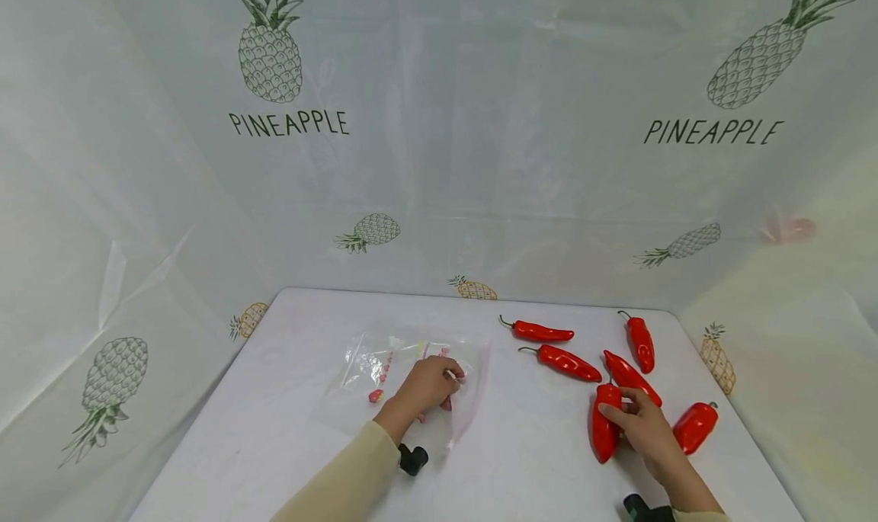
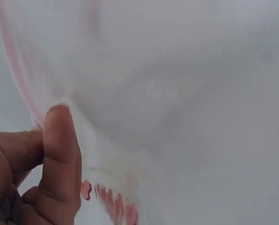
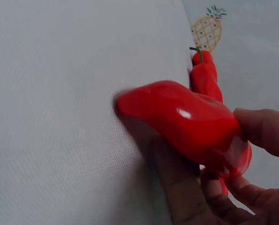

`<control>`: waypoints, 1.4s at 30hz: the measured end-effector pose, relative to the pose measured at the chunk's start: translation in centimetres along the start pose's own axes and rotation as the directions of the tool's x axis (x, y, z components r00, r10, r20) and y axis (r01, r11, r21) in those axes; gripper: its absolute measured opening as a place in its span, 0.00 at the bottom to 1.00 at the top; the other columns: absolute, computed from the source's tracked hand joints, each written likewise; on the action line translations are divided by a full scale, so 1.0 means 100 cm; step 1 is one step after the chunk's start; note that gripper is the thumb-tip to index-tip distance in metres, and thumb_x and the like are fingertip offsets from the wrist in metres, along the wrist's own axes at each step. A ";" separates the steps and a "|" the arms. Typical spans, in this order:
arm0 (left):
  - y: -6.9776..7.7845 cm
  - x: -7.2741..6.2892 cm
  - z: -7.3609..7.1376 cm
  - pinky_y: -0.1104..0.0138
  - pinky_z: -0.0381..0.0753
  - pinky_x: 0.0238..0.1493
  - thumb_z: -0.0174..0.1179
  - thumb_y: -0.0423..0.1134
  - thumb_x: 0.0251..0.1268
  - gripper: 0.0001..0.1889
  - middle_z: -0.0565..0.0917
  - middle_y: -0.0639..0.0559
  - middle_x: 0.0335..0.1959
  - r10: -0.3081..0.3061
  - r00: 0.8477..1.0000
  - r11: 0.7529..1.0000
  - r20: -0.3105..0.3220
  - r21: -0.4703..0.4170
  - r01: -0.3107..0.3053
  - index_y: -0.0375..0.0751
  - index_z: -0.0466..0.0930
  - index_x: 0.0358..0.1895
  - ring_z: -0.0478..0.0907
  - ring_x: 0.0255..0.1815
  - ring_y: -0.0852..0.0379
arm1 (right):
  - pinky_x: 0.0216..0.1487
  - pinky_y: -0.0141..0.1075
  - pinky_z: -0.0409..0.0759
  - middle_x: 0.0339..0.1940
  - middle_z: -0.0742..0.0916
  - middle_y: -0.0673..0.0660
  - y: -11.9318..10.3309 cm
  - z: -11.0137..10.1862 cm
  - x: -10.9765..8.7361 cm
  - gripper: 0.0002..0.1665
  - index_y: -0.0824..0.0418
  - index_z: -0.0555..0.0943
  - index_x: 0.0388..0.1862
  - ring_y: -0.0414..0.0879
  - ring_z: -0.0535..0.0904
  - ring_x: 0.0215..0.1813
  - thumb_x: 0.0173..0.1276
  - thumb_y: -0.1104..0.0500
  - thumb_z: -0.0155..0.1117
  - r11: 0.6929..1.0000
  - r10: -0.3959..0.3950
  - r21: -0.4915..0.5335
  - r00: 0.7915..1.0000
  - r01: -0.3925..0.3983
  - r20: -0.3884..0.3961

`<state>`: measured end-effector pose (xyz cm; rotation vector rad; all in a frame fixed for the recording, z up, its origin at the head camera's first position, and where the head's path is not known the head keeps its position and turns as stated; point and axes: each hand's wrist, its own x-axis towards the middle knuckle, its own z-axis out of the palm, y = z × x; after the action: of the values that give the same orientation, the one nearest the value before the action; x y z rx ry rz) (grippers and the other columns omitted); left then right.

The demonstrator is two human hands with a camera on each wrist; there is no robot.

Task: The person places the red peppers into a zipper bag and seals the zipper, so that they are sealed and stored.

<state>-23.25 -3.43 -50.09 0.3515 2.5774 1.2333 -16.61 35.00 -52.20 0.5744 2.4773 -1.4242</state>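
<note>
My left hand pinches the edge of a clear plastic bag with pink and red print, lying on the table. In the left wrist view the thumb and a finger grip the bag's pink-edged film. Over on the right, my right hand holds a glossy red pepper between thumb and fingers. The right wrist view shows this red pepper with its tapered tip pointing left, close over the white surface. Right beside that hand lie another long red pepper and a blunter red pepper.
Two slender red peppers with curled stems, one at the back and one nearer, lie right of the bag. Another red pepper is near the back right corner. Pineapple-printed sheeting hangs behind the white table.
</note>
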 end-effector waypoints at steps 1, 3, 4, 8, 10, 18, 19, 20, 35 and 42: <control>0.001 -0.001 -0.003 0.70 0.75 0.21 0.66 0.29 0.69 0.06 0.87 0.49 0.29 -0.019 1.000 0.999 0.000 -0.040 0.019 0.42 0.88 0.43 0.83 0.18 0.60 | 0.45 0.44 0.91 0.66 0.70 0.79 0.000 0.000 0.000 0.53 0.74 0.54 0.79 0.67 0.75 0.59 0.75 0.44 0.70 1.000 -0.002 -0.009 1.000 0.002 0.003; 0.002 -0.003 -0.009 0.70 0.74 0.17 0.67 0.29 0.68 0.06 0.88 0.48 0.30 -0.060 0.998 0.994 -0.003 -0.092 0.059 0.42 0.89 0.43 0.84 0.19 0.60 | 0.44 0.44 0.91 0.65 0.71 0.79 0.000 0.000 0.000 0.52 0.74 0.54 0.78 0.65 0.78 0.56 0.75 0.44 0.69 1.000 -0.004 -0.020 1.000 0.004 0.008; 0.003 -0.004 -0.012 0.70 0.73 0.15 0.68 0.29 0.68 0.06 0.89 0.48 0.31 -0.083 0.997 0.990 -0.001 -0.112 0.082 0.42 0.89 0.43 0.84 0.19 0.60 | 0.43 0.45 0.92 0.65 0.71 0.80 0.000 0.001 0.000 0.53 0.74 0.54 0.78 0.63 0.79 0.54 0.75 0.43 0.69 1.000 -0.007 -0.029 1.000 0.007 0.012; 0.000 -0.007 -0.022 0.69 0.78 0.16 0.70 0.30 0.66 0.07 0.91 0.48 0.33 -0.100 0.995 0.980 0.000 -0.172 0.098 0.41 0.91 0.44 0.86 0.21 0.59 | 0.38 0.46 0.92 0.64 0.73 0.82 0.000 0.004 -0.002 0.53 0.71 0.53 0.79 0.55 0.84 0.44 0.75 0.42 0.69 1.000 -0.012 -0.009 0.999 0.012 0.038; -0.002 -0.010 -0.027 0.68 0.85 0.22 0.71 0.30 0.66 0.07 0.91 0.47 0.34 -0.087 0.996 0.973 -0.002 -0.216 0.085 0.40 0.91 0.45 0.87 0.22 0.59 | 0.37 0.46 0.92 0.65 0.73 0.82 -0.001 0.005 -0.003 0.53 0.69 0.53 0.81 0.52 0.85 0.42 0.75 0.42 0.70 1.000 -0.014 0.015 0.999 0.013 0.045; -0.008 -0.021 -0.041 0.67 0.92 0.37 0.71 0.33 0.68 0.13 0.90 0.45 0.41 -0.093 0.994 0.886 -0.048 -0.461 0.061 0.30 0.88 0.52 0.87 0.27 0.61 | 0.39 0.47 0.93 0.66 0.73 0.81 -0.003 0.011 -0.004 0.55 0.62 0.52 0.85 0.49 0.88 0.38 0.74 0.44 0.71 0.995 -0.023 0.097 1.000 0.021 0.015; -0.008 -0.022 -0.042 0.67 0.92 0.38 0.71 0.33 0.69 0.13 0.90 0.44 0.41 -0.107 0.992 0.869 -0.061 -0.491 0.064 0.29 0.88 0.52 0.87 0.28 0.61 | 0.39 0.47 0.93 0.66 0.74 0.81 -0.004 0.011 -0.004 0.55 0.62 0.52 0.85 0.49 0.88 0.38 0.73 0.45 0.72 0.994 -0.027 0.102 1.000 0.025 0.014; -0.008 -0.024 -0.043 0.67 0.92 0.38 0.71 0.33 0.69 0.13 0.90 0.43 0.41 -0.120 0.990 0.850 -0.076 -0.523 0.063 0.29 0.88 0.52 0.87 0.28 0.61 | 0.40 0.47 0.93 0.66 0.74 0.81 -0.004 0.012 -0.004 0.55 0.62 0.53 0.85 0.49 0.88 0.39 0.72 0.45 0.73 0.994 -0.030 0.107 0.999 0.028 0.012; 0.007 -0.040 -0.042 0.70 0.91 0.36 0.69 0.29 0.70 0.14 0.88 0.44 0.41 -0.215 0.963 0.690 -0.160 -0.723 0.034 0.24 0.84 0.54 0.85 0.27 0.62 | 0.44 0.50 0.93 0.72 0.70 0.75 -0.030 0.029 -0.014 0.53 0.55 0.51 0.87 0.61 0.84 0.57 0.74 0.53 0.72 0.976 -0.115 0.181 0.993 0.120 -0.040; 0.012 -0.044 -0.038 0.70 0.91 0.36 0.69 0.29 0.69 0.14 0.87 0.47 0.37 -0.211 0.966 0.680 -0.151 -0.732 0.034 0.23 0.84 0.52 0.85 0.25 0.62 | 0.43 0.49 0.93 0.74 0.70 0.73 -0.054 0.042 -0.024 0.54 0.53 0.52 0.87 0.65 0.80 0.64 0.73 0.53 0.73 0.963 -0.151 0.219 0.988 0.155 -0.035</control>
<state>-20.31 -6.91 -46.31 -0.1444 1.9640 2.1956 -16.84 28.39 -49.21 0.4450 2.4396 -1.7779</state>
